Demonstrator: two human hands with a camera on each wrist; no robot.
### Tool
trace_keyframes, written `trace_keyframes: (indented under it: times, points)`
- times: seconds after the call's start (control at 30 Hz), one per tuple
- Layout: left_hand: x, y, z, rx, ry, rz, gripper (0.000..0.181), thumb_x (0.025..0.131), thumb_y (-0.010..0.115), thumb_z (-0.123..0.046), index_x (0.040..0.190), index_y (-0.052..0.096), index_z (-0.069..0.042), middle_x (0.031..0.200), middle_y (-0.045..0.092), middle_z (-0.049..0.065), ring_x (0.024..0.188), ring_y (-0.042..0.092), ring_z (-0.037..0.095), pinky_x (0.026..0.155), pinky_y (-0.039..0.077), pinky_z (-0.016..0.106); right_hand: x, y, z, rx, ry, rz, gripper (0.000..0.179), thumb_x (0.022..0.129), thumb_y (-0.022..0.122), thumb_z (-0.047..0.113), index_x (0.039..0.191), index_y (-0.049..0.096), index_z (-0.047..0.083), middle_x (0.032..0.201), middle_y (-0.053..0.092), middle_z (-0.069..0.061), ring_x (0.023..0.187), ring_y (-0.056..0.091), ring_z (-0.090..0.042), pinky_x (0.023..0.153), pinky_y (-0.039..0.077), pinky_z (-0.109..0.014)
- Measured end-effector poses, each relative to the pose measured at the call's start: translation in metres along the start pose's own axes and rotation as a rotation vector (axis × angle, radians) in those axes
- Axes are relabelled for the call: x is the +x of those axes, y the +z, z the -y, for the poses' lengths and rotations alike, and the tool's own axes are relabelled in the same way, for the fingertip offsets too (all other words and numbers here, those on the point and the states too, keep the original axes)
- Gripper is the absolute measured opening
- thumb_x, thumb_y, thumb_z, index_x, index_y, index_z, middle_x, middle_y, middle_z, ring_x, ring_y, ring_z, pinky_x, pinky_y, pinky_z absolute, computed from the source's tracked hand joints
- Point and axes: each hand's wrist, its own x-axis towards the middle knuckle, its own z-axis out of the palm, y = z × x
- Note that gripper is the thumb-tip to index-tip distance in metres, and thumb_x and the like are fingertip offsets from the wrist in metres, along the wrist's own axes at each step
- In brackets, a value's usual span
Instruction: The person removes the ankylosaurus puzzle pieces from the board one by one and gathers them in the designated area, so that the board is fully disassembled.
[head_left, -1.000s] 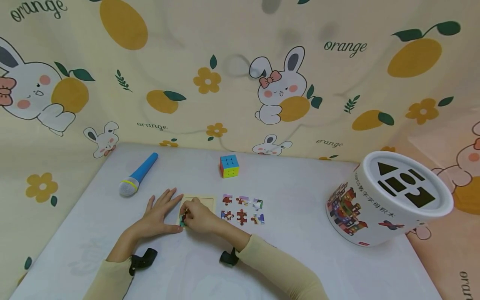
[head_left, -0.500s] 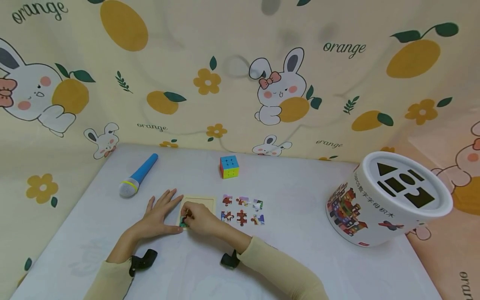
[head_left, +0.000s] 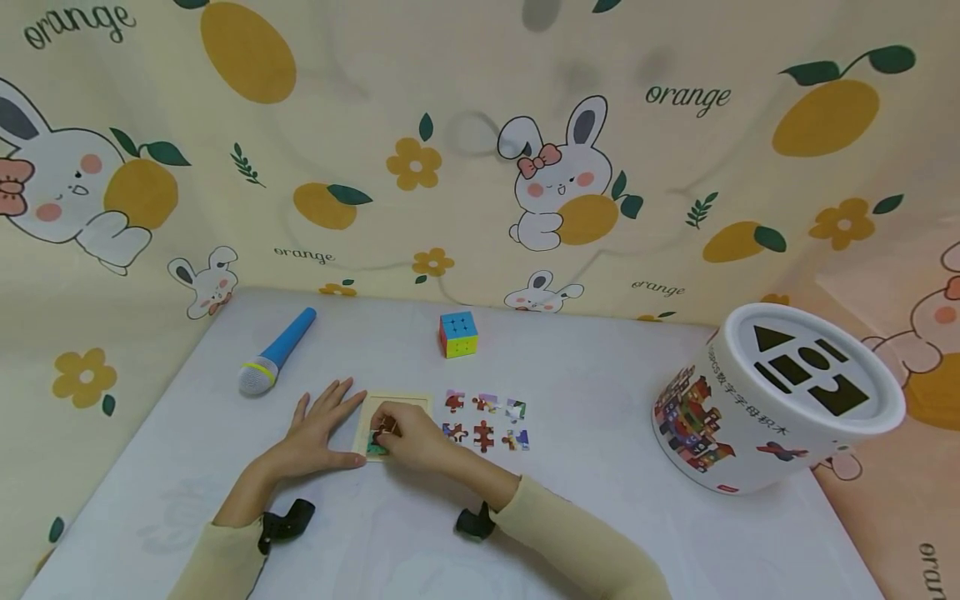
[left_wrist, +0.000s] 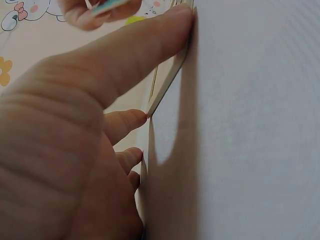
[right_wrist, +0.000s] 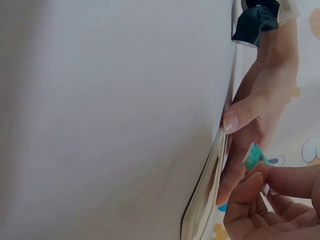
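- Currently, the left hand (head_left: 318, 429) is lying spread at the lower left centre of the head frame, its fingers extended and holding nothing; thumb and index fingertips are touching the left side of a shallow wooden tray (head_left: 418, 403).
- The right hand (head_left: 416, 437) is nearly closing: thumb and index finger are pinching a small teal-faced puzzle piece (right_wrist: 254, 156), the other fingers curling below them.
- In the right wrist view that piece is showing at the lower right, tilting and standing clear of the tray; from the head, the fingers are partly hiding it over the tray's left half.
- The tray is sitting just below the middle of the head frame, between both hands.
- Six loose puzzle pieces (head_left: 483, 436) are lying in two rows just to its right, on the white table (head_left: 600, 500).
- Farther up, a cube (head_left: 458, 333) is resting near frame centre, a blue microphone (head_left: 288, 337) is lying left of it, and a white bucket (head_left: 750, 442) is standing at the right.
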Motion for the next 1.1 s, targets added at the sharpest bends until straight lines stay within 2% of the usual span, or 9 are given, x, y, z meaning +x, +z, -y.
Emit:
trace_keyframes:
  times: [0.13,0.33,0.53,0.7,0.9,1.1]
  points:
    - [-0.001,-0.001,-0.002,0.009,-0.003,-0.002,0.101,0.074,0.084,-0.043,0.152,0.036,-0.002,0.162,0.015,0.027,0.148,0.003,0.049,0.109,-0.013,0.071,-0.007,-0.007,-0.003,0.029,0.012,0.006,0.009,0.092,0.064,-0.006,0.097,0.065,0.002,0.081,0.058,0.001,0.069,0.049,-0.004,0.063,0.044,-0.017]
    - [-0.001,-0.002,-0.003,0.027,-0.027,0.008,0.101,0.074,0.085,-0.044,0.153,0.036,-0.002,0.162,0.015,0.027,0.148,0.002,0.048,0.109,-0.013,0.070,-0.021,-0.020,-0.008,0.094,0.080,0.045,0.009,0.092,0.067,-0.003,0.099,0.066,0.002,0.075,0.058,0.001,0.058,0.053,-0.006,0.054,0.046,-0.018]
    - [0.000,-0.001,-0.004,0.029,-0.031,0.010,0.102,0.074,0.085,-0.044,0.153,0.036,-0.002,0.162,0.014,0.027,0.148,0.002,0.048,0.110,-0.013,0.070,-0.036,-0.034,-0.016,0.146,0.123,0.034,0.009,0.091,0.068,-0.005,0.099,0.067,0.000,0.074,0.060,-0.003,0.057,0.061,-0.015,0.055,0.053,-0.022]
    - [0.000,-0.001,-0.004,0.024,-0.027,0.012,0.101,0.074,0.085,-0.043,0.153,0.035,-0.002,0.162,0.014,0.027,0.149,0.001,0.048,0.110,-0.013,0.069,-0.051,-0.045,-0.024,0.108,0.126,0.016,0.012,0.091,0.064,-0.009,0.101,0.067,-0.003,0.079,0.060,-0.004,0.059,0.061,-0.013,0.056,0.052,-0.023]
    - [0.000,0.000,-0.002,0.023,-0.029,0.015,0.102,0.075,0.084,-0.044,0.153,0.035,-0.002,0.163,0.013,0.026,0.149,0.001,0.047,0.110,-0.014,0.068,-0.066,-0.050,-0.034,0.012,0.116,0.009,0.013,0.089,0.067,-0.006,0.099,0.069,0.002,0.080,0.059,0.001,0.069,0.052,-0.008,0.062,0.046,-0.021]
    - [0.000,0.000,-0.001,0.020,-0.014,0.007,0.101,0.075,0.083,-0.045,0.153,0.035,-0.003,0.162,0.014,0.026,0.149,0.001,0.047,0.110,-0.013,0.069,-0.074,-0.050,-0.038,0.058,0.133,0.030,0.012,0.090,0.065,-0.007,0.099,0.068,0.000,0.075,0.059,0.000,0.058,0.059,-0.012,0.056,0.050,-0.021]
